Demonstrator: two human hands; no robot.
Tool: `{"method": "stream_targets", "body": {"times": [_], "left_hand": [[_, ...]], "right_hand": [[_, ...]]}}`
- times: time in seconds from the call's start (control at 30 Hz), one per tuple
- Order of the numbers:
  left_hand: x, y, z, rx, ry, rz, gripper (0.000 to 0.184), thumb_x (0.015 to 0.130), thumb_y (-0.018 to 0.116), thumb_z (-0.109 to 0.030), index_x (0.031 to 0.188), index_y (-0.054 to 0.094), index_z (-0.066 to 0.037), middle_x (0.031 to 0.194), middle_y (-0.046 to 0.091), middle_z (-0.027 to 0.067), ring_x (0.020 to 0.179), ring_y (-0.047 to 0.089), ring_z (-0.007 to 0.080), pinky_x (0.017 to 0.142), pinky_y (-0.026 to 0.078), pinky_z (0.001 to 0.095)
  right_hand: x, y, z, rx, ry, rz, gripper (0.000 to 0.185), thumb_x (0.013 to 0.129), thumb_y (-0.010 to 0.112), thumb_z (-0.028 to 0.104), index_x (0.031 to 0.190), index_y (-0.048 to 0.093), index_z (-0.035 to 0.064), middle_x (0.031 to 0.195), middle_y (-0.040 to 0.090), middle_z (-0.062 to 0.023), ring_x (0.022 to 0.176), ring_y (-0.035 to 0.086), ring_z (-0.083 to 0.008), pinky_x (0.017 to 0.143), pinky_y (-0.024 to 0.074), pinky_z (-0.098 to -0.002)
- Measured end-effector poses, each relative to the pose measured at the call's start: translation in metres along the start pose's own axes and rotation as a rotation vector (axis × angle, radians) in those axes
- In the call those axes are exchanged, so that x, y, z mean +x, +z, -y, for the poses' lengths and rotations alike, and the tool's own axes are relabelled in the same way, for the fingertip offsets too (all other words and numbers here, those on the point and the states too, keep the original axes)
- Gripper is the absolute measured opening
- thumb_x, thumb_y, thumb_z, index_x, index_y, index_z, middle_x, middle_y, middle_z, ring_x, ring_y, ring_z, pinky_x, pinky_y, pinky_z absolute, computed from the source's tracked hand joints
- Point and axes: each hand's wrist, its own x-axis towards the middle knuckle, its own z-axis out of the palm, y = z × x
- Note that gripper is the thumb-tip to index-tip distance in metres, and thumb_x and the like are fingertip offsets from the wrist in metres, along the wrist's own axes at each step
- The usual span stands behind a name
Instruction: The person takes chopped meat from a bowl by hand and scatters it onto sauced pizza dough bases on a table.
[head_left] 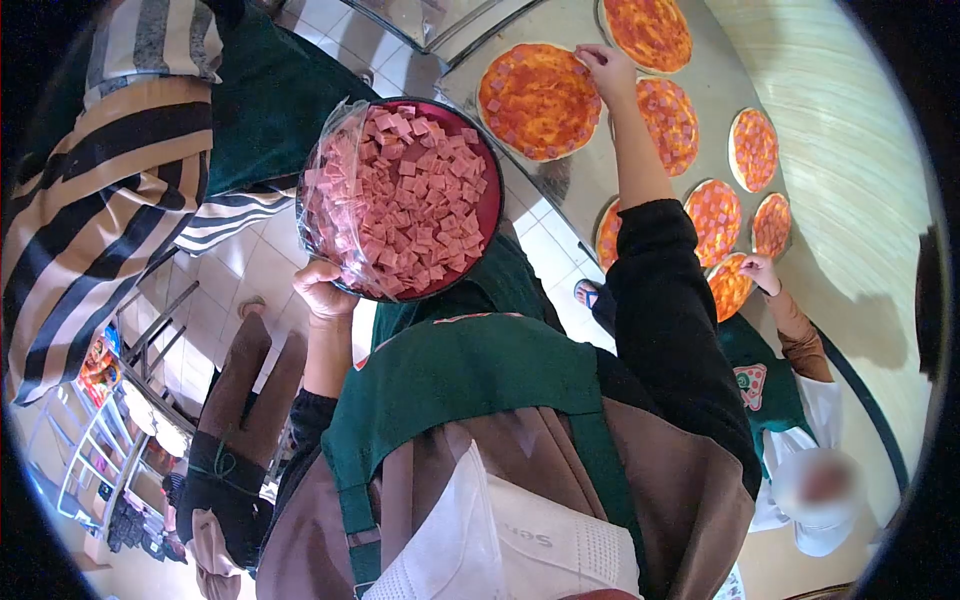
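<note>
A round, upward-facing bowl (452, 115) of pink squares (425, 205) is gripped by the left hand (325, 289); the right hand (610, 74) is poised at a far, flat pizza (535, 102), grasp unclear.

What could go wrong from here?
The left hand grips the bowl at its rim, away from the table, so a slip might spill the pink squares. The loose plastic wrap over one side could slide into them. The pizza under the right hand lies close to the table's edge and might get nudged off.
</note>
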Motion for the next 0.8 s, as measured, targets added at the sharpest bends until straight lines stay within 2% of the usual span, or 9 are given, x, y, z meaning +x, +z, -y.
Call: {"method": "stream_targets", "body": {"times": [0.17,0.3,0.4,0.47,0.6,0.67,0.7,0.77,0.8], "left_hand": [[0.004,0.004,-0.006,-0.019,-0.005,0.006,0.077,0.046,0.045,-0.010,0.122,0.036,0.001,0.119,0.045,0.0127,0.110,0.041,0.0288,0.098,0.028,0.0371],[0.006,0.005,-0.008,-0.002,-0.009,-0.017,0.076,0.046,0.045,-0.009,0.121,0.036,0.001,0.119,0.045,0.0127,0.110,0.042,0.0286,0.098,0.029,0.0370],[0.009,0.001,-0.006,-0.007,0.004,0.006,0.076,0.046,0.044,-0.009,0.121,0.036,0.001,0.119,0.045,0.0126,0.111,0.041,0.0287,0.098,0.028,0.0376],[0.010,0.002,-0.006,-0.020,-0.001,0.006,0.076,0.046,0.044,-0.008,0.121,0.036,0.001,0.119,0.045,0.0126,0.111,0.041,0.0288,0.098,0.028,0.0377],[0.008,-0.001,-0.004,-0.059,-0.010,-0.010,0.076,0.046,0.044,-0.008,0.121,0.036,0.001,0.120,0.044,0.0126,0.111,0.040,0.0291,0.098,0.028,0.0378],[0.005,0.003,-0.004,-0.063,-0.012,-0.062,0.077,0.046,0.045,-0.008,0.122,0.035,0.000,0.120,0.044,0.0128,0.111,0.041,0.0293,0.098,0.028,0.0379],[0.005,0.001,-0.004,-0.043,-0.011,-0.082,0.077,0.046,0.045,-0.008,0.122,0.035,0.000,0.120,0.044,0.0130,0.110,0.041,0.0293,0.098,0.028,0.0380],[0.005,0.003,-0.005,-0.039,-0.012,-0.102,0.077,0.045,0.044,-0.007,0.122,0.035,0.000,0.118,0.045,0.0134,0.109,0.042,0.0296,0.097,0.029,0.0381],[0.005,0.004,-0.005,-0.039,-0.011,-0.102,0.077,0.045,0.044,-0.007,0.122,0.035,0.000,0.118,0.045,0.0134,0.109,0.042,0.0296,0.097,0.029,0.0381]], "right_hand": [[0.009,0.012,0.016,-0.169,-0.026,0.159,0.017,0.070,0.063,0.020,0.080,0.064,0.0060,0.069,0.063,-0.0075,0.062,0.058,-0.0159,0.058,0.0446,-0.0263],[0.018,0.014,0.011,-0.315,-0.197,0.056,0.017,0.070,0.061,0.018,0.083,0.064,0.0067,0.071,0.062,-0.0070,0.064,0.058,-0.0160,0.059,0.0447,-0.0267],[0.025,0.006,0.007,-0.017,0.083,0.018,0.017,0.072,0.057,0.013,0.086,0.063,0.0054,0.075,0.062,-0.0056,0.066,0.057,-0.0151,0.059,0.0446,-0.0263],[0.030,-0.004,0.004,0.499,0.346,0.149,0.015,0.074,0.053,0.008,0.085,0.063,0.0033,0.078,0.061,-0.0047,0.068,0.056,-0.0144,0.060,0.0448,-0.0260],[0.036,-0.021,-0.006,0.631,0.391,0.134,0.014,0.076,0.052,0.007,0.085,0.062,0.0002,0.079,0.061,-0.0034,0.069,0.056,-0.0132,0.060,0.0447,-0.0256],[0.036,-0.025,-0.010,0.195,0.118,-0.017,0.015,0.073,0.056,0.007,0.086,0.062,0.0028,0.075,0.061,-0.0051,0.069,0.057,-0.0148,0.060,0.0452,-0.0280],[0.036,-0.027,-0.011,0.196,0.118,-0.016,0.015,0.073,0.056,0.007,0.086,0.062,0.0028,0.075,0.061,-0.0051,0.069,0.057,-0.0148,0.060,0.0452,-0.0280],[0.038,-0.031,-0.012,-0.343,-0.167,0.153,0.015,0.071,0.059,0.009,0.085,0.062,0.0054,0.072,0.061,-0.0094,0.069,0.059,-0.0197,0.061,0.0456,-0.0320],[0.036,-0.030,-0.009,-0.342,-0.167,0.154,0.015,0.071,0.059,0.009,0.085,0.062,0.0054,0.072,0.061,-0.0094,0.069,0.059,-0.0197,0.061,0.0456,-0.0320]]}}
